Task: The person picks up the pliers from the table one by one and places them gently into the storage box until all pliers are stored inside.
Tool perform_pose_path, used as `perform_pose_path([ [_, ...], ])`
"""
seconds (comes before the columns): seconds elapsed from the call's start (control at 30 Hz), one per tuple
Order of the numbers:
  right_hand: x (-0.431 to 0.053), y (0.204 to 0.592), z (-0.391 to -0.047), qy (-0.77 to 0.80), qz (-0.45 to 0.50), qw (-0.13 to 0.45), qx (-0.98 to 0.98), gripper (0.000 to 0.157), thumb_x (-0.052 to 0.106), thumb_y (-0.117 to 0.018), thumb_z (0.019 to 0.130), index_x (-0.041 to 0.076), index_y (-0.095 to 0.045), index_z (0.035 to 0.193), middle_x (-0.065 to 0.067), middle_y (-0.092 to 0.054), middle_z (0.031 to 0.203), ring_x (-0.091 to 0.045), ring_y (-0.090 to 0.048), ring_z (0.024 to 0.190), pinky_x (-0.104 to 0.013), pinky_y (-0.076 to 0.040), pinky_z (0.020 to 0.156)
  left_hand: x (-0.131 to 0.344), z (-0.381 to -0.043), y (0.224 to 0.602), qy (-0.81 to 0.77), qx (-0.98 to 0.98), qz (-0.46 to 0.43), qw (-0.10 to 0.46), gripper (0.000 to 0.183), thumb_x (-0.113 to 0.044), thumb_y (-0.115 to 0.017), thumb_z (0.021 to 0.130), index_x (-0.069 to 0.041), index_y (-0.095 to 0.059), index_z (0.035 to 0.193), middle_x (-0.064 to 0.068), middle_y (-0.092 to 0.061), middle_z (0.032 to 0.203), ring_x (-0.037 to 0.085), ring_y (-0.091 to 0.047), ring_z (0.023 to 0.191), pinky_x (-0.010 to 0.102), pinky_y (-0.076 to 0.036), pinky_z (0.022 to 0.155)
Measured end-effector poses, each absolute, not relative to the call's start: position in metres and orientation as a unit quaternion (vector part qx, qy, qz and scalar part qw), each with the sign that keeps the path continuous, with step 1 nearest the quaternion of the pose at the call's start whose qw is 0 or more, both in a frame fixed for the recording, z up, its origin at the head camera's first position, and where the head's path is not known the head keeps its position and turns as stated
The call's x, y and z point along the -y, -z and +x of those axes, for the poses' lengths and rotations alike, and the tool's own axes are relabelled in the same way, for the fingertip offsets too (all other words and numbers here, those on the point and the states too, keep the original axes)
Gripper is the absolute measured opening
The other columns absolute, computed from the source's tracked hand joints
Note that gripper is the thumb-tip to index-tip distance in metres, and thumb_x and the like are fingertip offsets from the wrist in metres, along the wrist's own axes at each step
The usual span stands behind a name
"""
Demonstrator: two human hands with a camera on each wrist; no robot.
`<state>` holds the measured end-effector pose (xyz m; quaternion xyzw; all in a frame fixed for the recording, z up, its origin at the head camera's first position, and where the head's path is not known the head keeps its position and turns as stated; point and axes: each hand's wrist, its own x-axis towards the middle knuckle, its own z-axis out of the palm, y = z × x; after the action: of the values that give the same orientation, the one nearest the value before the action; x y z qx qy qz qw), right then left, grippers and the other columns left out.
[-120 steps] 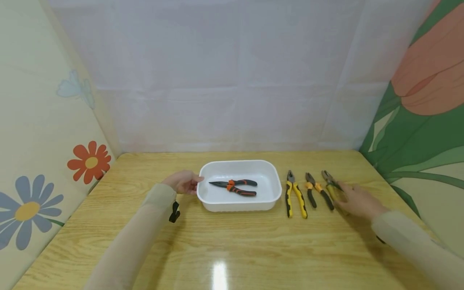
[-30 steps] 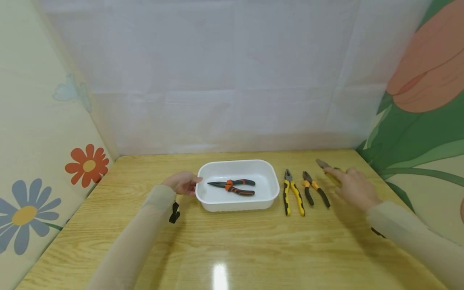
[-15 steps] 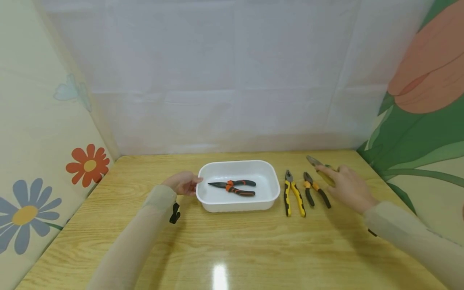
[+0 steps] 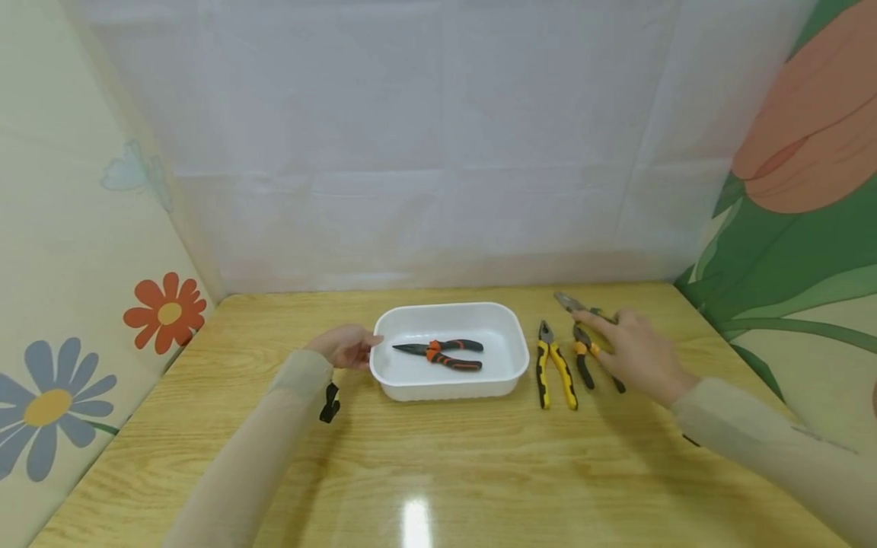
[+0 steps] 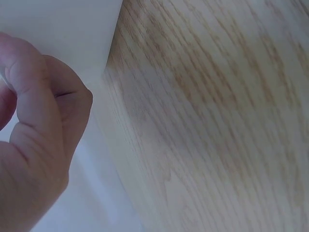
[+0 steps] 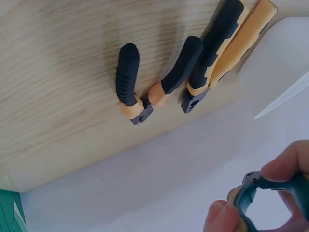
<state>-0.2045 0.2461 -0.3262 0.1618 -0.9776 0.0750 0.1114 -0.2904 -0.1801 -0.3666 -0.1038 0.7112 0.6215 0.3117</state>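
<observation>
My left hand pinches the left rim of a white plastic tray. Inside the tray lie long-nose pliers with black and orange-red handles. My right hand grips pliers with dark and yellowish handles, above the table with their steel nose pointing left; in the right wrist view these held pliers show between thumb and fingers. Below them, black-and-orange pliers rest on the table, partly covered by that hand. Yellow-and-black pliers lie between them and the tray.
The wood-grain table ends at a white cloth backdrop. Panels with painted flowers border it at left and right. Two loose pliers lie right of the tray.
My right hand has gripped the rightmost pliers, lifted them off the table and carried them left over the black-and-orange pliers. The left hand stays at the tray's rim.
</observation>
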Motion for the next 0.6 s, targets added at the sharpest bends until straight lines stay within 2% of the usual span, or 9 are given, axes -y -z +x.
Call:
perform_pose_path([
  [0.2,-0.24,0.323,-0.205,-0.079,0.169,0.109,0.976,0.056,0.0,-0.063,0.085,0.011,-0.052,0.138,-0.018,-0.045,0.081,-0.022,-0.037,0.061,-0.025,-0.032,0.038,0.18,-0.292,0.367,-0.619,-0.713,-0.106,0.313,0.012,-0.008,-0.043,0.103,0.003,-0.047,0.102,0.007,-0.05,0.081,0.012,-0.053,0.066,0.018,-0.053,0.06],
  [0.37,-0.236,0.321,-0.205,-0.086,0.186,0.114,0.972,0.055,0.003,-0.064,0.086,0.01,-0.051,0.138,-0.019,-0.045,0.082,-0.022,-0.037,0.061,-0.025,-0.032,0.04,0.179,-0.293,0.366,-0.617,-0.713,-0.114,0.313,0.012,-0.008,-0.044,0.102,0.003,-0.047,0.103,0.007,-0.05,0.083,0.013,-0.053,0.069,0.018,-0.054,0.061],
  [0.6,-0.23,0.323,-0.208,-0.088,0.205,0.119,0.968,0.06,0.0,-0.07,0.082,0.011,-0.052,0.138,-0.019,-0.045,0.085,-0.023,-0.038,0.064,-0.026,-0.034,0.044,0.179,-0.292,0.366,-0.614,-0.715,-0.116,0.314,0.012,-0.008,-0.044,0.102,0.003,-0.048,0.103,0.007,-0.05,0.083,0.014,-0.052,0.07,0.018,-0.054,0.061],
])
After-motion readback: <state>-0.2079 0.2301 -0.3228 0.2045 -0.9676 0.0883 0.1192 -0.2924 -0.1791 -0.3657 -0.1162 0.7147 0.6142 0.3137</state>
